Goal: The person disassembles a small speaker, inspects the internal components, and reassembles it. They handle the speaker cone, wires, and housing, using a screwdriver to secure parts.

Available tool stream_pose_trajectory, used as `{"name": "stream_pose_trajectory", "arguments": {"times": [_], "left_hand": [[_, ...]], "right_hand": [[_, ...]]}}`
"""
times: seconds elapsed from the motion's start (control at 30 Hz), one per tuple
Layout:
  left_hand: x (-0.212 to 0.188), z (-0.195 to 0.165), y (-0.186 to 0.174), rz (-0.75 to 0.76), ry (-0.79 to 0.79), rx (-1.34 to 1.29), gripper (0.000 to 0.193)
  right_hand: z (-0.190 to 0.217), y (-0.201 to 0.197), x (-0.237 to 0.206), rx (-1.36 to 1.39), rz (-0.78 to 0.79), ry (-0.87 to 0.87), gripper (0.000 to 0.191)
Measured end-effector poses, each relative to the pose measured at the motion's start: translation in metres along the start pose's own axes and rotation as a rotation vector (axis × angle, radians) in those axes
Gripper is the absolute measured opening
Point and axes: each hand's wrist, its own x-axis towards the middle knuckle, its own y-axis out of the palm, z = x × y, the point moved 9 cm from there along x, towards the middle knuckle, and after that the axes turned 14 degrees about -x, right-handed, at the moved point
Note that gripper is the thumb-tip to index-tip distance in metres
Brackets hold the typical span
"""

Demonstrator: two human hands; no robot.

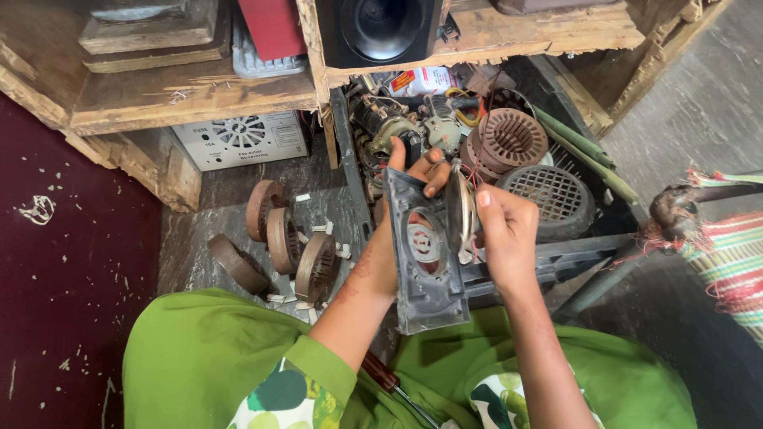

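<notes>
My left hand [397, 230] grips a grey rectangular motor housing plate [425, 274] from behind, fingers curled over its top edge. The plate has a round opening in the middle showing a pale disc with red marks. My right hand [505, 234] holds a thin round metal cover [457, 210] edge-on against the plate's right side. Both hands are raised above my lap, which is covered in green cloth. A screwdriver with a dark red handle [381, 373] lies on my lap below the plate.
Three brown round stator cores [286, 238] stand on the stone floor at the left. A crate [556, 258] ahead holds motor parts, a wound stator [509, 139] and a grey fan grille [548, 195]. Wooden shelves carry a black speaker [381, 28]. A woven cot edge [727, 254] sits at the right.
</notes>
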Motion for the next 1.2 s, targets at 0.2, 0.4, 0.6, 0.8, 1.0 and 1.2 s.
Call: {"name": "stream_pose_trajectory", "arguments": {"times": [0.2, 0.4, 0.6, 0.8, 1.0, 1.2], "left_hand": [[0.01, -0.018, -0.022, -0.219, 0.024, 0.112, 0.065], [0.013, -0.028, -0.045, -0.336, 0.04, 0.015, 0.068], [0.01, -0.031, -0.038, -0.329, 0.054, -0.005, 0.073], [0.004, -0.036, -0.004, -0.271, 0.147, 0.092, 0.087], [-0.008, -0.032, 0.004, -0.385, 0.119, 0.423, 0.09], [-0.011, -0.014, 0.012, -0.379, 0.024, 0.4, 0.093]], "right_hand": [[0.014, -0.002, 0.001, 0.004, -0.025, -0.102, 0.037], [0.028, 0.011, 0.002, -0.201, 0.027, -0.082, 0.04], [0.045, 0.012, 0.003, -0.26, -0.006, -0.105, 0.037], [0.045, 0.011, 0.002, -0.316, -0.048, -0.051, 0.038], [0.035, 0.003, 0.003, -0.296, -0.151, 0.019, 0.033], [0.033, -0.004, 0.007, -0.196, -0.205, 0.02, 0.023]]}}
